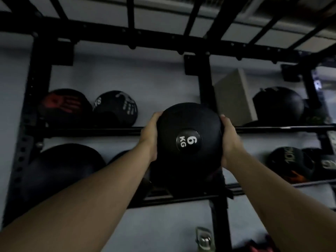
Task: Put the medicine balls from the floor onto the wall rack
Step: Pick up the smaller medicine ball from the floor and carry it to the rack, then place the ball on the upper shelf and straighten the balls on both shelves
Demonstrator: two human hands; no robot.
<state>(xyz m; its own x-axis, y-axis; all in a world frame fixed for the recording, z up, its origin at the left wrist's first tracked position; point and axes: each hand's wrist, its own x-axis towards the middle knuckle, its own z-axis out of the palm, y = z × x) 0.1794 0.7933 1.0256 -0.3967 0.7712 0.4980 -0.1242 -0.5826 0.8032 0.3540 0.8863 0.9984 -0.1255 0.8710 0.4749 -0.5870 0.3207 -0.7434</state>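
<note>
A black medicine ball (189,124) marked "6 KG" is held up in front of the black wall rack (91,130), level with its upper shelf rail. My left hand (150,135) presses on the ball's left side and my right hand (230,140) on its right side, both arms stretched upward. The ball hides the middle of the rack behind it. Whether it touches the rail cannot be told.
Two black balls (114,108) sit on the upper shelf at left, another ball (278,104) at right beside a grey box (234,97). Large balls (61,170) fill the lower shelf left; printed balls (289,162) lie lower right. Rack uprights and overhead bars frame the space.
</note>
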